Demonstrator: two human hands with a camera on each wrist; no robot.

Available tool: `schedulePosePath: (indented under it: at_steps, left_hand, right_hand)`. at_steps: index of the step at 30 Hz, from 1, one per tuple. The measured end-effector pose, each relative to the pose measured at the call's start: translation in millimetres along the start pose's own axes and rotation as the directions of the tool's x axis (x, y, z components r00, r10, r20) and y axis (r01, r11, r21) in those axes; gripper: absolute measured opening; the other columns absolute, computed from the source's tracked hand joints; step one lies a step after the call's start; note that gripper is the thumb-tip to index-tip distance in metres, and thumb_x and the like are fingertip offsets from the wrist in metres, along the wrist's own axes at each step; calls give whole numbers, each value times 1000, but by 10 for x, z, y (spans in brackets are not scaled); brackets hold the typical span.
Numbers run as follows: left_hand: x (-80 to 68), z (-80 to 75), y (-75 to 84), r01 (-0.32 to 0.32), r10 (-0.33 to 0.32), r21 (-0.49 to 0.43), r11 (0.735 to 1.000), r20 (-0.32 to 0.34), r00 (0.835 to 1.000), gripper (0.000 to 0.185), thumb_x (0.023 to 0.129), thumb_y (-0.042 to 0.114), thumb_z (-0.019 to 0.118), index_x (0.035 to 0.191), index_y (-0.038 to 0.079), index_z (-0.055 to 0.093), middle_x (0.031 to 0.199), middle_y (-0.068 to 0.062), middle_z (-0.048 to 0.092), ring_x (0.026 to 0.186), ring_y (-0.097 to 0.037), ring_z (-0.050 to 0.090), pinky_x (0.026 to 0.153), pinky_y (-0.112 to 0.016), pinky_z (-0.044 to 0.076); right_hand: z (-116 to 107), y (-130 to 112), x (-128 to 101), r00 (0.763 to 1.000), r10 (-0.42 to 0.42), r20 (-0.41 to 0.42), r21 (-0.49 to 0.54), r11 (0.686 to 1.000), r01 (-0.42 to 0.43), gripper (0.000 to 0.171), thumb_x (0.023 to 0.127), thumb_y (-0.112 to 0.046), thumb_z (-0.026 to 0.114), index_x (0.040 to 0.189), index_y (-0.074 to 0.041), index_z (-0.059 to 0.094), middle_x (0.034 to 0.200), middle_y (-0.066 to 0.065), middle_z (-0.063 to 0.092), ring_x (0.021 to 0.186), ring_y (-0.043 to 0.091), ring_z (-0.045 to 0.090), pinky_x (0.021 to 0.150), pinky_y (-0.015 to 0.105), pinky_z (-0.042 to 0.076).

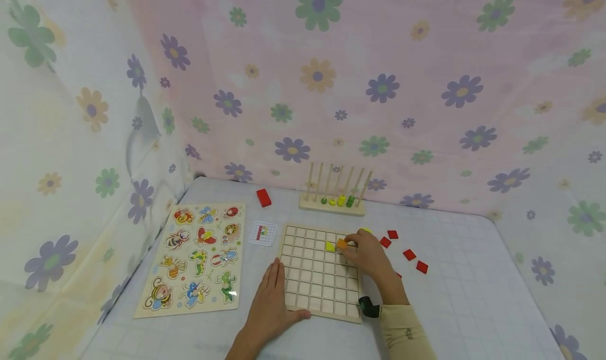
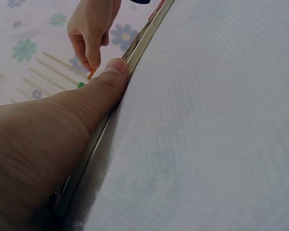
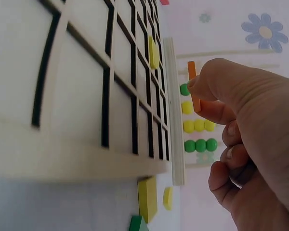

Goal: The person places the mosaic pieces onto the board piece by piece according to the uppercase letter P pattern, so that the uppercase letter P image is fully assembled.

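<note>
As right hand (image 1: pixel 372 255) pinches tile (image 1: pixel 341 243), abacus (image 1: pixel 314 203) beyond

Yellow piece (image 1: pixel 365 229) partly hidden behind right hand (image 1: pixel 371 252).

A thin orange tile (image 1: pixel 341 243) is pinched; the wooden grid board (image 1: pixel 324 285) lies flat beneath.

Orange tile (image 1: pixel 342 243), yellow tile (image 1: pixel 330 247), red tiles (image 1: pixel 409 255); pale gridded board (image 1: pixel 315 289); green and yellow beads (image 1: pixel 341 200); pink curtain (image 1: pixel 270 39) patterned with purple, green and orange flowers.
</note>
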State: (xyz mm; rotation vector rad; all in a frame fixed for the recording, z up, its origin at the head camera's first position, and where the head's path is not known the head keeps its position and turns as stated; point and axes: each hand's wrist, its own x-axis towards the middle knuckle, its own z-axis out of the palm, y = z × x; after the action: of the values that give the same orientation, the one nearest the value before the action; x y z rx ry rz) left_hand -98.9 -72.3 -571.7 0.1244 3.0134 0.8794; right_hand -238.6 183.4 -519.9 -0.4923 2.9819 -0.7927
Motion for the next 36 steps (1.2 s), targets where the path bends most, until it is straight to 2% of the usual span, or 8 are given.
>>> schedulePosePath:
  at_steps: [8, 15, 25, 36]
  left_hand:
    - [19, 12, -8, 7, -7, 2, 1000, 5, 1000, 140, 64, 81, 76, 160, -4, 20, 171, -19, 16, 157, -38, 20, 125, -50, 30]
    - [23, 20, -13, 4, -4, 15, 1000, 6, 1000, 140, 64, 83, 74, 161, -4, 20, 171, -19, 16, 157, -38, 21, 125, -50, 31]
    - [19, 7, 2, 2, -2, 15, 1000, 4, 1000, 139, 64, 82, 74, 160, -3, 21, 171, -19, 17, 157, -38, 21, 124, -50, 33]
    - [9, 4, -5, 6, -6, 4, 1000, 4, 1000, 140, 64, 81, 76, 160, -4, 21, 170, -19, 17, 157, -38, 21, 125, -50, 32]
  right_hand:
    - [77, -126, 70, 996, -90, 18, 5, 996, 90, 20, 86, -13, 71, 104, -7, 77, 79, 0, 51, 72, 14, 41, 63, 26, 36]
    - [144, -202, 122, 992, -116, 41, -6, 993, 116, 16, 86, -12, 72, 101, -8, 77, 79, -1, 52, 74, 12, 43, 67, 27, 42]
    - [221, -272, 193, 984, -170, 56, -77, 982, 174, 17, 86, -15, 75, 101, -8, 78, 80, -1, 53, 72, 12, 42, 65, 27, 41]
    - [260, -334, 247, 983, -152, 101, -110, 981, 163, 19, 88, -18, 74, 104, -9, 78, 84, -1, 56, 74, 13, 43, 65, 29, 42]
